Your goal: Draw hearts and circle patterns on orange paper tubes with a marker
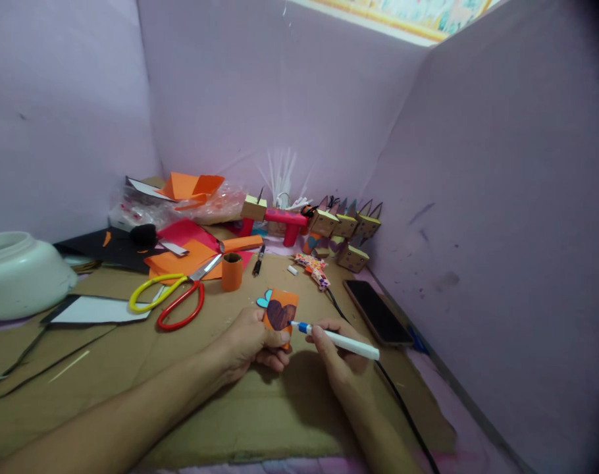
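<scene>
Orange paper-covered piece with a dark purple heart (282, 304): right in front of me, above the brown cardboard sheet (215, 401), lower end pinched between thumb and fingers of my left hand (250, 339). My right hand (336, 349) is closed too, fingers round a white marker with a blue collar (347, 342), tip at the heart's right edge; contact too fine to call. Risk, I'd say: marker slipping or left grip twisting would streak ink onto orange; thumb sliding up might smear wet colour. Pale blue heart shape (262, 299) pokes out behind. Surface: yellow-and-red-handled scissors (195, 280) left, upright orange tube (231, 273) beyond, black phone (377, 312) right. Room: pale purple walls (280, 85), scuffed at right.
</scene>
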`<action>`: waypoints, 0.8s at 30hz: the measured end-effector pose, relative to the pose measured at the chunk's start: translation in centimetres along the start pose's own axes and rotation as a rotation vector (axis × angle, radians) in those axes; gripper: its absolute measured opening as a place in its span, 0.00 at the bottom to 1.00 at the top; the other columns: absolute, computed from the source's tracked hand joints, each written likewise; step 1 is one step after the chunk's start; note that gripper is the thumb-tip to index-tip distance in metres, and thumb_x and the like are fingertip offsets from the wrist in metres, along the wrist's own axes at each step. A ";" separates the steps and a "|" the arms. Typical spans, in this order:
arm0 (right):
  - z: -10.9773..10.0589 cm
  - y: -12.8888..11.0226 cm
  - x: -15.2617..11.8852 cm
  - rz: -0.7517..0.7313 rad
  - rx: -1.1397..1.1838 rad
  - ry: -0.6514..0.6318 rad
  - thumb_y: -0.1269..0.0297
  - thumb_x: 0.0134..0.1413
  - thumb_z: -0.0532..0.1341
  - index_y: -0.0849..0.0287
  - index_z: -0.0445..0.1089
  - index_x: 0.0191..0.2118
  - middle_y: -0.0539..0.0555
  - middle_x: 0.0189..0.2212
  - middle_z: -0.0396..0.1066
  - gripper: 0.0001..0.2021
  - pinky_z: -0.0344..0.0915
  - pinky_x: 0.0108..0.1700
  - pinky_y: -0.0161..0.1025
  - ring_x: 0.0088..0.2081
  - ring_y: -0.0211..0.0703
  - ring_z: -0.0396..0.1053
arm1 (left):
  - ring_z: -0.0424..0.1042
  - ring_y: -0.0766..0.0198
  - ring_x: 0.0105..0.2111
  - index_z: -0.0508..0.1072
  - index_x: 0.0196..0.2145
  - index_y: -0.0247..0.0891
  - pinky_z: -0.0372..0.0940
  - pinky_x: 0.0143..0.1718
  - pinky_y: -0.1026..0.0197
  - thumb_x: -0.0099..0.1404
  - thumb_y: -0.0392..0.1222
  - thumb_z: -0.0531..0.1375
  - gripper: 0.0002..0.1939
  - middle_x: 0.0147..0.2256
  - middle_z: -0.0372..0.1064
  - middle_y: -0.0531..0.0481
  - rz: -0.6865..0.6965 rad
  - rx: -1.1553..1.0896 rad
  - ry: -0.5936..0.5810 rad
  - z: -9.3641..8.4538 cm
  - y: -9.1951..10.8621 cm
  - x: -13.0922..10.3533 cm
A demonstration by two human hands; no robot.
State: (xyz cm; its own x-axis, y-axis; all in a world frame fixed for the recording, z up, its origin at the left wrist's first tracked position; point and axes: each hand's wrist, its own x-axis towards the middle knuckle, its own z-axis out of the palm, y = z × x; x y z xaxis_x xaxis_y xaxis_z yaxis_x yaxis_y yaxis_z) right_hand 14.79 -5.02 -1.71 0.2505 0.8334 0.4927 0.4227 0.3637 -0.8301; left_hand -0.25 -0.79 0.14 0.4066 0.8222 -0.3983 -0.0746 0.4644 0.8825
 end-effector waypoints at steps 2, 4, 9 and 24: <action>0.0 0.0 0.0 0.004 -0.005 -0.001 0.58 0.48 0.60 0.60 0.70 0.26 0.51 0.18 0.71 0.10 0.59 0.22 0.33 0.20 0.39 0.66 | 0.68 0.69 0.16 0.65 0.24 0.32 0.65 0.17 0.68 0.46 0.33 0.63 0.09 0.19 0.67 0.52 -0.001 0.001 -0.009 0.0 0.0 0.0; 0.1 0.1 0.0 -0.005 -0.007 0.014 0.59 0.49 0.60 0.60 0.71 0.27 0.52 0.19 0.71 0.10 0.60 0.23 0.33 0.21 0.39 0.67 | 0.68 0.69 0.16 0.65 0.25 0.32 0.65 0.17 0.68 0.47 0.33 0.63 0.08 0.19 0.67 0.52 -0.002 0.003 -0.008 0.0 -0.1 0.0; 0.0 0.5 0.2 -0.072 -0.001 0.040 0.60 0.50 0.60 0.60 0.71 0.31 0.54 0.24 0.74 0.09 0.65 0.26 0.35 0.24 0.42 0.71 | 0.68 0.69 0.16 0.65 0.29 0.32 0.65 0.17 0.68 0.47 0.32 0.62 0.10 0.20 0.68 0.52 -0.003 0.004 -0.008 0.0 0.0 -0.1; -0.2 -0.3 0.0 -0.084 -0.063 -0.077 0.61 0.49 0.60 0.59 0.71 0.26 0.51 0.19 0.72 0.08 0.61 0.21 0.33 0.19 0.38 0.67 | 0.68 0.69 0.16 0.66 0.27 0.31 0.65 0.17 0.68 0.47 0.32 0.63 0.09 0.19 0.67 0.51 0.011 -0.004 -0.007 0.1 0.1 -0.1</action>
State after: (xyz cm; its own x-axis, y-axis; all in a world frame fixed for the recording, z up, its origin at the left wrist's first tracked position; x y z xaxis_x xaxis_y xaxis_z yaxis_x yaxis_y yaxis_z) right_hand 14.84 -5.18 -1.43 0.1455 0.8311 0.5368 0.4939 0.4091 -0.7672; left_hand -0.24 -0.87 0.31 0.4121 0.8249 -0.3869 -0.0830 0.4568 0.8857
